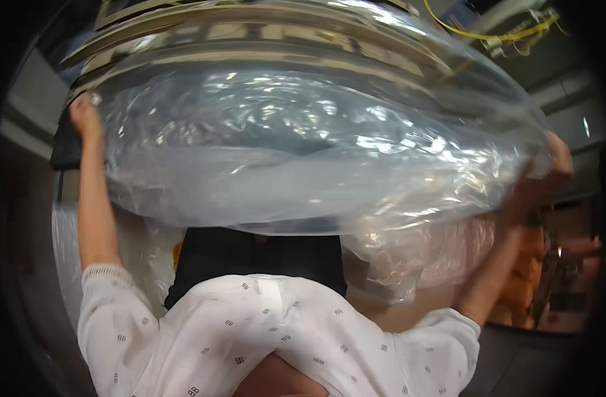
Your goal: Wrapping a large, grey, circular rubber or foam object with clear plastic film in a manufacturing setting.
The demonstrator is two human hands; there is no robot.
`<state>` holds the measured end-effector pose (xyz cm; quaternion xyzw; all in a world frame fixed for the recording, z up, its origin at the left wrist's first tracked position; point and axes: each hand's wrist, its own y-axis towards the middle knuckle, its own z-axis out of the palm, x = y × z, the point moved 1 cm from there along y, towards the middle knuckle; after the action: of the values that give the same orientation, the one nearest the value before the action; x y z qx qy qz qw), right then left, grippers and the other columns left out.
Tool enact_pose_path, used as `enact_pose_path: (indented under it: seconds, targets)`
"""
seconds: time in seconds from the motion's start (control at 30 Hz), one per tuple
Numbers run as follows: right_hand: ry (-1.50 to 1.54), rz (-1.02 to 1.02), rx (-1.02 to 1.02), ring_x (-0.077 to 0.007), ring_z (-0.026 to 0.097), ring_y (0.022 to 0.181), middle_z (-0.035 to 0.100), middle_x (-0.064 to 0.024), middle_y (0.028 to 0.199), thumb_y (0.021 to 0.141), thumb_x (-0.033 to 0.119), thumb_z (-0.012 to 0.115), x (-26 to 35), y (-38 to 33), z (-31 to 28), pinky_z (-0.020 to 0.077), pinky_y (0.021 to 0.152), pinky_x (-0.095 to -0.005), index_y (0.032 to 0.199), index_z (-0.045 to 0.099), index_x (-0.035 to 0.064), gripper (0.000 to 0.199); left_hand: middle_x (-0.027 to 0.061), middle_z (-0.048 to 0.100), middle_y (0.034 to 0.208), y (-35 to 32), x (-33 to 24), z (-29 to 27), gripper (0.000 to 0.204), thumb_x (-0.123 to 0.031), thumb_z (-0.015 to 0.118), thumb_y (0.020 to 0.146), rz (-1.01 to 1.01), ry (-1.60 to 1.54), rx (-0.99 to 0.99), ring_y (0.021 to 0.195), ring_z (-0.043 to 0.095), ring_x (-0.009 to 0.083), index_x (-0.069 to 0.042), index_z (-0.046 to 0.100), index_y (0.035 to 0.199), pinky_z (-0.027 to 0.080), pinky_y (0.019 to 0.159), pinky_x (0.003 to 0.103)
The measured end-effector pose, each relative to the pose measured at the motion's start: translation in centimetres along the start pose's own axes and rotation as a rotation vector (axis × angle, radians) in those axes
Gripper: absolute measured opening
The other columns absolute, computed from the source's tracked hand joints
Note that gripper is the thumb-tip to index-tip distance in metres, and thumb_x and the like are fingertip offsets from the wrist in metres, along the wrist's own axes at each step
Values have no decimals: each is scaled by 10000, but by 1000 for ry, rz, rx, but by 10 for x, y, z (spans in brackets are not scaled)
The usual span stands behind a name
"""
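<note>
A large clear plastic sheet (270,182) spans the view in front of the person, creased and glinting, its near edge curving over the dark trousers (257,261). The left hand (85,114) has its grip clamped on the sheet's left end, arm stretched forward. The right hand (560,160) grips the right end, its fingers blurred. More crumpled clear plastic (442,255) lies below the right forearm, near an orange item (533,274); a yellow cable (488,34) curves at upper right.
</note>
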<state>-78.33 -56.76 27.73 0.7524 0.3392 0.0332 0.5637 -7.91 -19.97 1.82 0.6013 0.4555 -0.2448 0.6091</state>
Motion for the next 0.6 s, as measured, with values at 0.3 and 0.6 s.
enact_pose_path:
  seconds: [0.3,0.6]
  targets:
    - [557,134,636,-327,439,1128,491,-156,1220,780,342,624,80,-139,156,377,901,-386,1156,541,57,479,156,596,1043,115,123,-160,332,-291,460,904,257,605,174,937,577,280,-34,546,1096,431,820,336]
    - [312,343,513,-253,511,858,546,-61,877,706,243,694,68,-96,185,399,744,-364,877,613,74,253,142,584,1092,97,97,-151,366,-358,415,923,287,799,232,1000,550,321,-74,530,1124,416,829,353]
